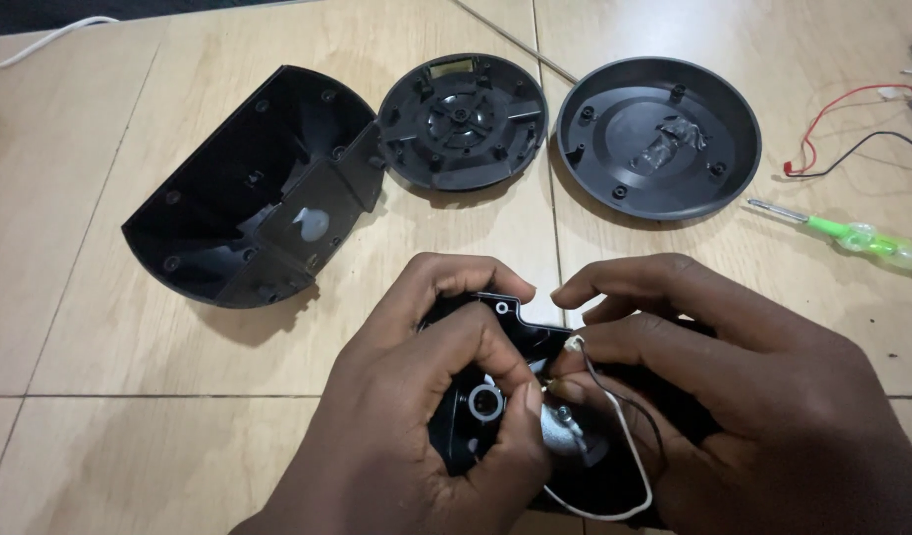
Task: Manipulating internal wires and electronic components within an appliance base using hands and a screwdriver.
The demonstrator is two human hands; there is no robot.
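your left hand (426,396) and right hand (733,396) both close their fingers around the small black plastic housing piece (495,327) with its white and black wires (624,446), held just in front of the round dark grey plastic disc (463,121) on the tiled table (99,327).

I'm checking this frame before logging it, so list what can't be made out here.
- Black plastic part, head view: mostly hidden under the left hand and right hand.
- White wire and black wire: their ends vanish under the right hand.
- Red and black wires: cut off by the right edge.
- Green-handled screwdriver: handle end cut off by the right edge.
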